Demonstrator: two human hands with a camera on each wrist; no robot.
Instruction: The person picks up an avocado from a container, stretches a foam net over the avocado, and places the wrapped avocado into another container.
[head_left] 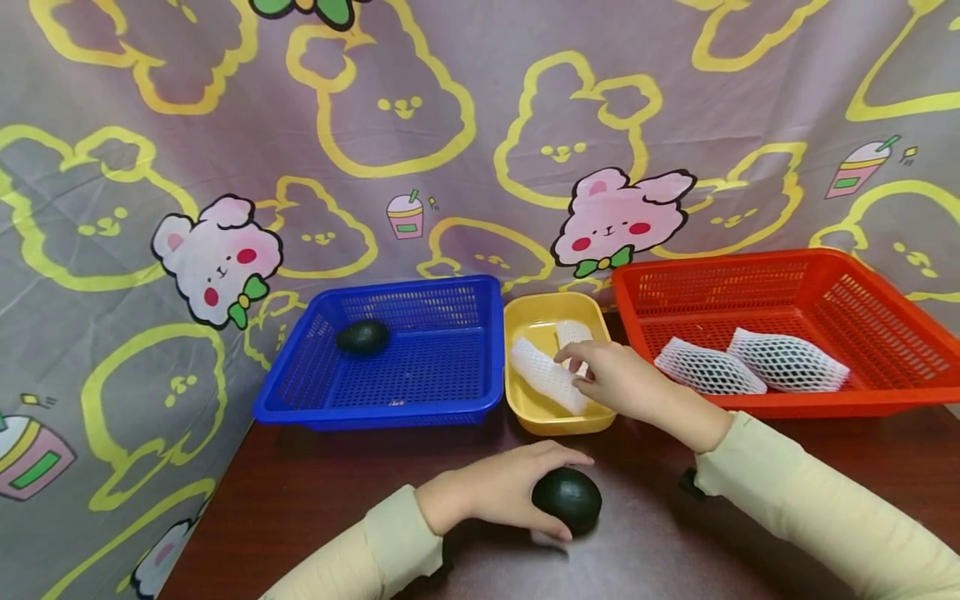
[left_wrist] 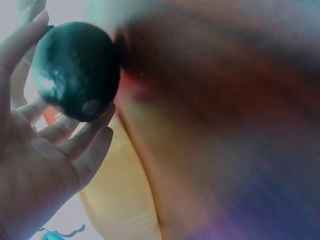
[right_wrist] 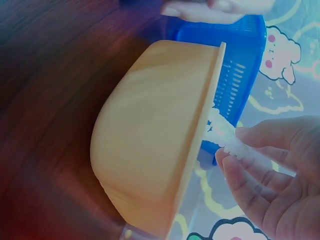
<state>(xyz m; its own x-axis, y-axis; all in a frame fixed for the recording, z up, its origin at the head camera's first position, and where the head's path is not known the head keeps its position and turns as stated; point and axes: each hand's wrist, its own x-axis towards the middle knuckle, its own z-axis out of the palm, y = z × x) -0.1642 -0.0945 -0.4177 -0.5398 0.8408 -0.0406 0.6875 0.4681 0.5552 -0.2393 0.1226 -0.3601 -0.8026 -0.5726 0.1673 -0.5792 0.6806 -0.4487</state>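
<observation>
Avocado [head_left: 567,502], bare, sits in the left hand's [head_left: 501,492] grasp toward the table's [head_left: 645,558] near edge; the right hand [head_left: 618,375] pinches a net sleeve [right_wrist: 218,131] at the yellow bin [head_left: 558,423]. Two filled sleeves [head_left: 795,363] look done, right; another bare fruit [head_left: 363,337] waits, far left corner.

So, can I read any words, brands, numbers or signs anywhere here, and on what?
No words, brands or numbers can be read.
Grey-pink patterned cloth backdrop: printed cartoon animals and drink cups, no legible lettering.
Dark green oval fruit in the left hand: no label visible.
Blue plastic perforated basket: a small pale mark near its front, too small to make out.
</observation>
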